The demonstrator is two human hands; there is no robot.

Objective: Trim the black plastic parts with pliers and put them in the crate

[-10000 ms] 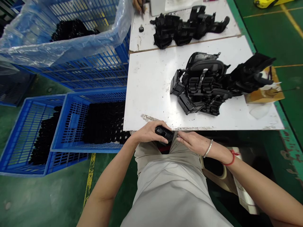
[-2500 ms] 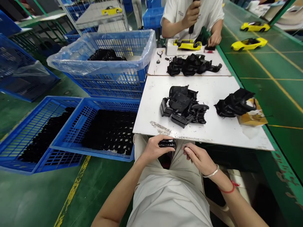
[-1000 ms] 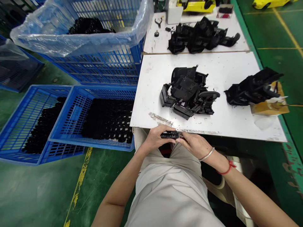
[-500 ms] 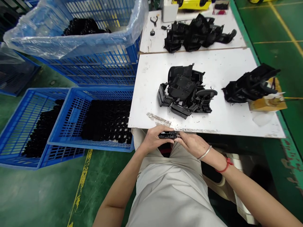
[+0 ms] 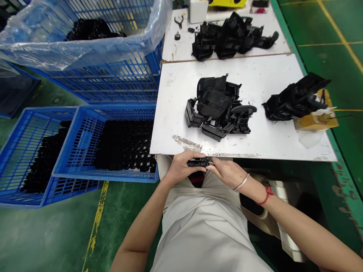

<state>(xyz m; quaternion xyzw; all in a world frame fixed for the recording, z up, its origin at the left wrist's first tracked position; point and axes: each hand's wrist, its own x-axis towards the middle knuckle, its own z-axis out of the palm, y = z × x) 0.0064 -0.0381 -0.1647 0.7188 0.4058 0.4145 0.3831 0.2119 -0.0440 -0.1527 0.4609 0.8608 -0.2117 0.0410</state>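
My left hand (image 5: 181,166) is closed around one end of a small black plastic part (image 5: 197,162), its thumb below and fingers above. The part lies level just off the table's front edge, over my lap. At its right end my right hand (image 5: 228,172) is pinched shut, fingertips against the part. Whatever sits between those fingertips is too small to make out. On the white table (image 5: 170,113), beyond my hands, lies a heap of black plastic housings (image 5: 215,105).
Blue crates (image 5: 107,175) of black parts stand at left, below a larger plastic-lined crate (image 5: 99,81). More black parts (image 5: 232,37) lie at the back near pliers (image 5: 179,22). At right, a black part (image 5: 295,96) leans by a yellow box (image 5: 316,122). Dark shavings dot the tabletop.
The whole view has shifted slightly, so the table and its contents appear a little further left. Both hands keep their grip at the black part, with little other visible change.
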